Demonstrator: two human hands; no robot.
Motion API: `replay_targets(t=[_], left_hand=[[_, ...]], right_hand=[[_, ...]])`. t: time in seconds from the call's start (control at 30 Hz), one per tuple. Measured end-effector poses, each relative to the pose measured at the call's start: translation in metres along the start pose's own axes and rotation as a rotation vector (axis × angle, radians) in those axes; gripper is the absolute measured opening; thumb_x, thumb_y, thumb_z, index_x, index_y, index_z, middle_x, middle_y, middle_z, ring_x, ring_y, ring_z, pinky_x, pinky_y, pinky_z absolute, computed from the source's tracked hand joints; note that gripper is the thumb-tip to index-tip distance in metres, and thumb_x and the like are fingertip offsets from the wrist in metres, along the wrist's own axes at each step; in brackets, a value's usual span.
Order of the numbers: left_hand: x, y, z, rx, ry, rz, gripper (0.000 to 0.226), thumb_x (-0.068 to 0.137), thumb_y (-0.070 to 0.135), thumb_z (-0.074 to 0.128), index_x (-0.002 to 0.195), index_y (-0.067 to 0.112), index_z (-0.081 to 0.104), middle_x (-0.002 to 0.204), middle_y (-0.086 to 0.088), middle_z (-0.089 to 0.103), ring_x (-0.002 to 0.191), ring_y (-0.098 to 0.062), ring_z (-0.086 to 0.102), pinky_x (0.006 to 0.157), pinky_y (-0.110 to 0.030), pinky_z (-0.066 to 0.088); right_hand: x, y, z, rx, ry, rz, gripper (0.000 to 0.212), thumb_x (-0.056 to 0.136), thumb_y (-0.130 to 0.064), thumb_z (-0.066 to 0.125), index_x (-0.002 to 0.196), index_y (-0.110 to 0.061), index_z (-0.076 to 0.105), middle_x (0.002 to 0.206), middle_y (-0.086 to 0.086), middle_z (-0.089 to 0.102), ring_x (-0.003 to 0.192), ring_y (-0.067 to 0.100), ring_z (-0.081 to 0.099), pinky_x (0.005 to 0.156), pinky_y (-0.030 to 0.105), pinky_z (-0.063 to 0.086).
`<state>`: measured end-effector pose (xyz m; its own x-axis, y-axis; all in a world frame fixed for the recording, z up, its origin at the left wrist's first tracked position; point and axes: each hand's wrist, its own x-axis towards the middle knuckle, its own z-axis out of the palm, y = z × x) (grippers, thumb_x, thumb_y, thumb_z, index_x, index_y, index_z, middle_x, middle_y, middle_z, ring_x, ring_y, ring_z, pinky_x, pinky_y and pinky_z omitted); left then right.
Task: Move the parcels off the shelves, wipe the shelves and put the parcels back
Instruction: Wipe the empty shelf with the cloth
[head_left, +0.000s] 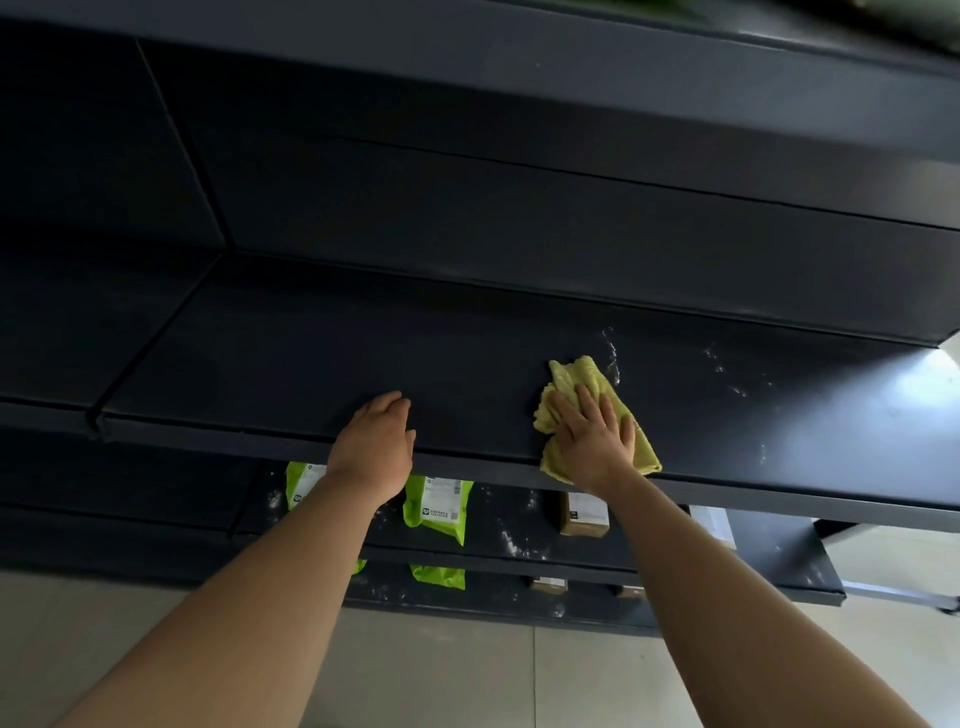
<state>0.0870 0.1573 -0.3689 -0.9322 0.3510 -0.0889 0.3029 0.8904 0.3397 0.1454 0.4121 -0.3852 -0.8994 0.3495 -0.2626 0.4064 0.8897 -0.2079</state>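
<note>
While my right hand (592, 441) presses flat, fingers spread, on the yellow-green cloth (587, 376) near the bare shelf's (260, 364) front edge, my left hand (376, 441) rests flat beside it, holding nothing. The cloth is soft and bunches (palm pressure should suit it better than pinching). The green parcels (439, 506) sit on the lower shelf (514, 540), probably light and floppy; I'd take them by the edges.
</note>
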Motion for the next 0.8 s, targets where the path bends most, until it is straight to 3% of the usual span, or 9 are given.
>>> replay_targets(t=[0.2, 0.4, 0.6, 0.8], left_hand=[[0.0, -0.005, -0.004, 0.01, -0.051, 0.035, 0.05, 0.101, 0.026, 0.039, 0.149, 0.013, 0.028, 0.157, 0.0, 0.02, 0.141, -0.021, 0.024, 0.115, -0.033, 0.027], [-0.001, 0.0, -0.001, 0.08, -0.042, 0.041, 0.05, 0.099, 0.016, 0.041, 0.148, 0.021, 0.029, 0.156, -0.004, 0.02, 0.143, -0.026, 0.019, 0.117, -0.04, 0.022], [0.003, 0.024, 0.005, 0.161, -0.055, 0.031, 0.052, 0.097, 0.014, 0.045, 0.146, 0.024, 0.032, 0.152, -0.006, 0.022, 0.141, -0.03, 0.019, 0.115, -0.052, 0.019], [0.015, 0.062, 0.018, 0.127, -0.052, 0.123, 0.052, 0.097, 0.015, 0.045, 0.147, 0.023, 0.03, 0.152, -0.005, 0.024, 0.139, -0.028, 0.023, 0.114, -0.048, 0.024]], right_hand=[[-0.015, -0.054, 0.019, -0.055, -0.013, -0.197, 0.052, 0.102, -0.034, 0.023, 0.15, -0.046, 0.005, 0.16, -0.011, -0.014, 0.146, 0.018, -0.02, 0.115, 0.049, -0.015], [-0.024, -0.047, 0.02, 0.069, 0.044, -0.271, 0.048, 0.102, -0.029, 0.031, 0.146, -0.047, 0.025, 0.16, -0.014, 0.005, 0.147, 0.012, -0.005, 0.117, 0.039, -0.011], [-0.036, 0.01, 0.008, 0.11, 0.096, -0.102, 0.047, 0.101, -0.028, 0.035, 0.143, -0.048, 0.031, 0.159, -0.013, 0.011, 0.147, 0.013, 0.002, 0.118, 0.038, -0.006], [-0.028, 0.056, -0.019, 0.114, 0.028, -0.048, 0.052, 0.1, -0.018, 0.034, 0.14, -0.05, 0.035, 0.158, -0.016, 0.012, 0.147, 0.012, 0.0, 0.119, 0.042, -0.003]])
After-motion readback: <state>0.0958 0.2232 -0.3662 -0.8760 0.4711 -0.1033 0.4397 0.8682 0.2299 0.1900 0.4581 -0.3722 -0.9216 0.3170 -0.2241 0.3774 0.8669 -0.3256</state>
